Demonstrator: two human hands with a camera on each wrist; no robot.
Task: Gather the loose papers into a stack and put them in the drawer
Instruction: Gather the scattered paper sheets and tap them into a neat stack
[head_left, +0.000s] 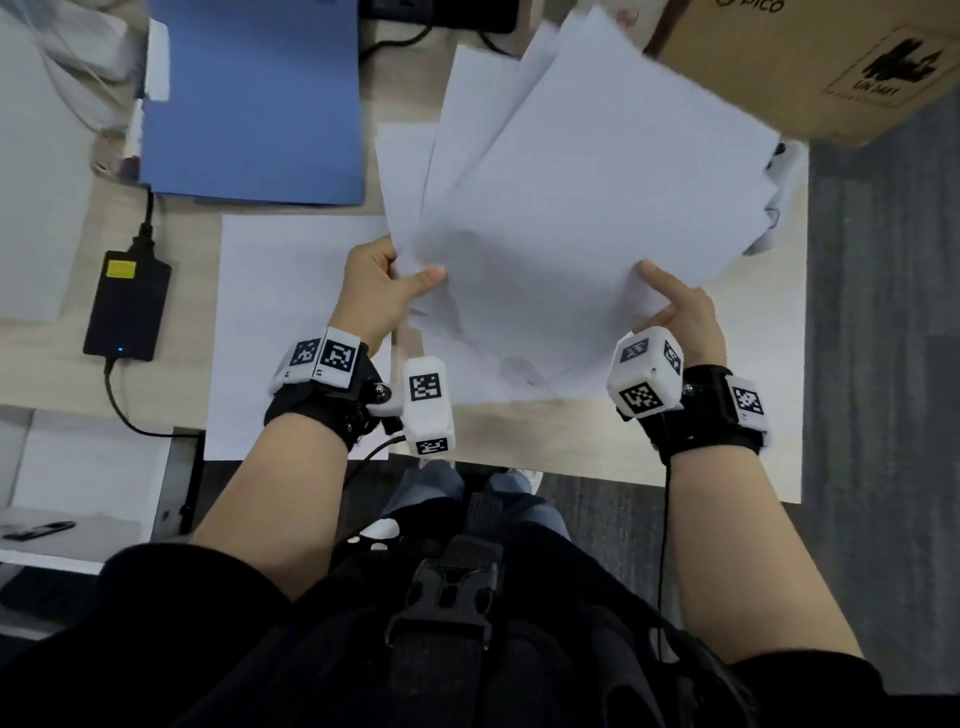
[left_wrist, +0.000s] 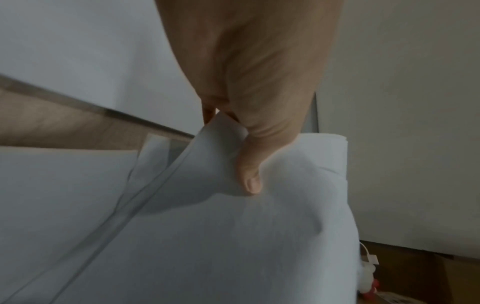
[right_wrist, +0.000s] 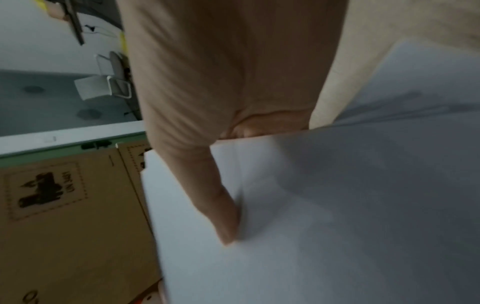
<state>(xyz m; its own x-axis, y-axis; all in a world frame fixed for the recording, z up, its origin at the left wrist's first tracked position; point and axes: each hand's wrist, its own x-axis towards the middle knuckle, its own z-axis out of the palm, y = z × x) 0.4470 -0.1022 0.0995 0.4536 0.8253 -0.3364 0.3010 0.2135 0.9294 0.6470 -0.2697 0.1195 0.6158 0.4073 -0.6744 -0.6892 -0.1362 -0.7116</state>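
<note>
At frame centre we held one fanned bundle of about four papers (head_left: 571, 208), left hand (head_left: 376, 291) and right hand (head_left: 685, 317) each pinching its near edge, one sheet (head_left: 280, 312) lying on the desk (head_left: 597, 431).

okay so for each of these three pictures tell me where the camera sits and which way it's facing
Head: worn on the head, looking down at the desk; both forearms, left hand and right hand hold fanned papers.
Left wrist: looks along the left hand; thumb presses the papers.
Right wrist: looks along the right hand; thumb on the papers, cardboard box beyond.
Shared: the papers appear in all three views; the box in the head and right wrist views.
</note>
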